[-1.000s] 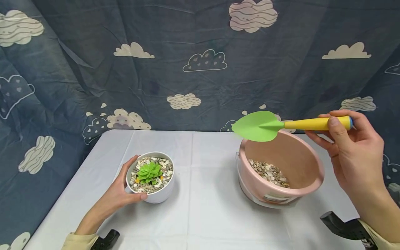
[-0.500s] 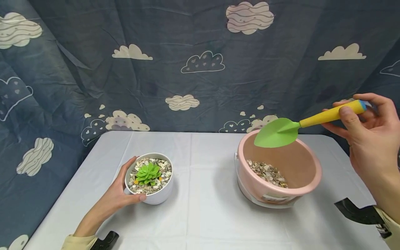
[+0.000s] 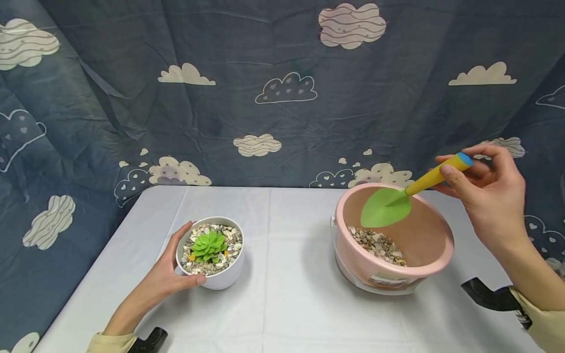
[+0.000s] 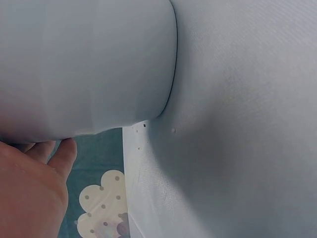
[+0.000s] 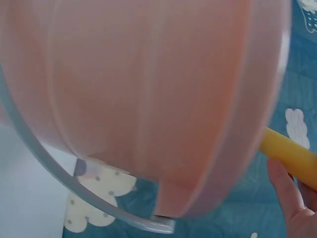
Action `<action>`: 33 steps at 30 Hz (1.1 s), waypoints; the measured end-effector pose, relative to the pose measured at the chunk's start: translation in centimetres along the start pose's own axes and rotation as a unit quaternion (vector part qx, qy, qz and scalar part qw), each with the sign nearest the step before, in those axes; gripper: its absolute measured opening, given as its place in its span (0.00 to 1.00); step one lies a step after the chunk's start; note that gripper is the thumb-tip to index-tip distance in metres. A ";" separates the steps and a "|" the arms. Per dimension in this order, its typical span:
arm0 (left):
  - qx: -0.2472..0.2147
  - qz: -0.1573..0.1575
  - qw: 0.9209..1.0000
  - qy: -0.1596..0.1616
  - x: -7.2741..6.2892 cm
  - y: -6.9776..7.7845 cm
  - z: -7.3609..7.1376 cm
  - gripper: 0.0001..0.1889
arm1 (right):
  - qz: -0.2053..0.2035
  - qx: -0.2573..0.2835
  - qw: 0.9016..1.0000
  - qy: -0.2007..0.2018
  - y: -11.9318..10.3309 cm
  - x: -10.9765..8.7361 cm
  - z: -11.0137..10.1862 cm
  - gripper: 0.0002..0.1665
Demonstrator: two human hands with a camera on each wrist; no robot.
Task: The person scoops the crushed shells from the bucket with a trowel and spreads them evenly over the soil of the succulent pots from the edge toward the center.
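My right hand (image 3: 487, 196) pinches the light, stiff shovel (image 3: 399, 203) by its yellow handle over the pink bucket (image 3: 434, 255); left fingers (image 3: 187, 279) cup the white pot (image 3: 225, 277), likely heavy, breakable

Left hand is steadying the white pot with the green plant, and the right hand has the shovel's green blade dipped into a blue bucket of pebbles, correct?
Not quite: the bucket is pink, not blue, as the head view shows. The rest holds: the left hand steadies the white pot, and the right hand dips the shovel blade into it.
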State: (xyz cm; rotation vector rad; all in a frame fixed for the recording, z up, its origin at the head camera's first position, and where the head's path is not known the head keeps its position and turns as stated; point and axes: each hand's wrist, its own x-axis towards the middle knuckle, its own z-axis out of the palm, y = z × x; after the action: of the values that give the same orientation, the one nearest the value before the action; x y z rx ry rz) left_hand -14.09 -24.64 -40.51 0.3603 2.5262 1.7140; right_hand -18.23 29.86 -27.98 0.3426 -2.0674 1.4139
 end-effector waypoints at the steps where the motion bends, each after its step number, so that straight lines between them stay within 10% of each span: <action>1: 0.000 -0.001 1.000 0.000 0.0 0.0 0.0 0.59 | 0.001 -0.008 1.000 -0.010 0.2 0.0 0.1 0.29; 33: -0.021 0.003 1.000 -0.001 0.0 0.1 0.0 0.60 | 0.149 -0.075 0.954 -0.249 3.5 0.6 3.2 0.26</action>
State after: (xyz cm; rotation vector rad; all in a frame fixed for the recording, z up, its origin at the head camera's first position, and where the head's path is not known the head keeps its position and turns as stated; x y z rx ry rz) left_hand -14.04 -24.59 -40.48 0.3662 2.4853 1.7647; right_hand -21.63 28.38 -31.04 0.3613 -2.7173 1.4317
